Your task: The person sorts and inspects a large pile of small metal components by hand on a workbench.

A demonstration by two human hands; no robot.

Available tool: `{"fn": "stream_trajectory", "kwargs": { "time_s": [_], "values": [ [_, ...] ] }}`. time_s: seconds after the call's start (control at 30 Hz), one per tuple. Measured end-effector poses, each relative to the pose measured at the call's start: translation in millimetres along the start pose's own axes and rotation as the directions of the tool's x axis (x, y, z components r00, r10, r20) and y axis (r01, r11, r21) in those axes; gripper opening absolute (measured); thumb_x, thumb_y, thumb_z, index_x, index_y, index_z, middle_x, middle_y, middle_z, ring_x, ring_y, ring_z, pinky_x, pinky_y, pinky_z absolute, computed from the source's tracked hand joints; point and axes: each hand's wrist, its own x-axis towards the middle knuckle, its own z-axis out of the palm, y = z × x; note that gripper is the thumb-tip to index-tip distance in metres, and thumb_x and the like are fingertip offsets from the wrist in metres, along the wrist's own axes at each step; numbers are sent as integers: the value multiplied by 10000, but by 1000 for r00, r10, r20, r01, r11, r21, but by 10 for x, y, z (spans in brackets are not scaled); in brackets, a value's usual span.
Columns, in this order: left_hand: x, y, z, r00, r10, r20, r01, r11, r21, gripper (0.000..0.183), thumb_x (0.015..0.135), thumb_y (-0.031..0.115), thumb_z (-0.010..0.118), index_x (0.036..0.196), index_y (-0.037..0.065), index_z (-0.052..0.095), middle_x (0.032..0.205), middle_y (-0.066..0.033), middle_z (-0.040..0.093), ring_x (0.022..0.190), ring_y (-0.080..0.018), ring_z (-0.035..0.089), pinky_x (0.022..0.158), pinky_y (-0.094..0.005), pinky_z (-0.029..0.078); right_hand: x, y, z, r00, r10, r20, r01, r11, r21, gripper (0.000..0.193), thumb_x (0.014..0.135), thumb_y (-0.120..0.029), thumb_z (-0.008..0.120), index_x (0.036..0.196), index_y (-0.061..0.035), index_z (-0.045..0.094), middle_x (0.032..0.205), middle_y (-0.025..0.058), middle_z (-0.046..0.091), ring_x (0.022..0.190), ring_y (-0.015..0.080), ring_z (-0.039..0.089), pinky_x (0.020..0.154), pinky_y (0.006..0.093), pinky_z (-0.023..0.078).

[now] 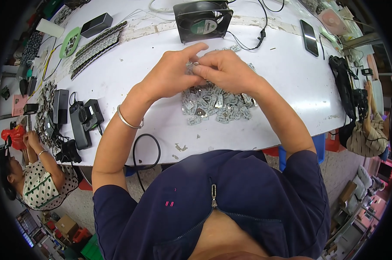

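Centrally, toward the top of the frame, both bare hands meet above a loose pile of small pale pieces point(217, 103) on the white table point(161, 125). The right hand point(230, 71) has its thumb and forefinger pinched on a small piece point(190, 67), which shows between the two hands. The left hand point(172, 71) faces it from the left, forefinger raised and thumb stretched beneath; its other fingers are hidden, so I cannot tell whether it grips anything. A silvery bangle point(127, 121) circles the left forearm. Just beyond the hands, at top centre, stands a black fan point(203, 22), with a dark cable point(261, 38) to its right. A phone point(309, 38) lies in the upper right. In the upper left are a green tray point(70, 42), a dark box point(96, 25) and long rows of small parts point(98, 48). Two other people are at the edges: one in a dotted top point(44, 186) at lower left, another in a striped top point(368, 138) at right.
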Motion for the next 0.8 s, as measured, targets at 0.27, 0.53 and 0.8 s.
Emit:
{"fn": "stream_trajectory", "kwargs": {
  "time_s": [0.27, 0.53, 0.8],
  "values": [
    [44, 26, -273, 978, -190, 89, 203, 965, -167, 243, 866, 229, 660, 922, -7, 663, 661, -53, 603, 569, -102, 562, 521, -262, 456, 93, 3, -169, 987, 141, -73, -133, 986, 103, 295, 884, -225, 624, 732, 28, 606, 568, 10, 488, 545, 91, 405, 512, 293, 370],
    [36, 13, -310, 950, -189, 248, 260, 918, -300, 284, 937, 234, 593, 747, 23, 586, 629, 4, 547, 511, -57, 479, 444, -225, 375, 93, -59, -254, 991, 115, 64, -118, 992, 49, 306, 907, -215, 627, 701, 6, 579, 584, -32, 434, 560, 60, 369, 502, 263, 324],
    [39, -75, -394, 935, 101, 339, 111, 826, -552, 267, 987, 241, 535, 904, 14, 648, 741, 4, 610, 572, -54, 507, 515, -212, 415, 117, -23, -309, 968, 120, 222, -214, 858, 468, 265, 890, -225, 647, 717, -29, 602, 612, -59, 476, 546, 41, 369, 492, 254, 322]
  ]
}}
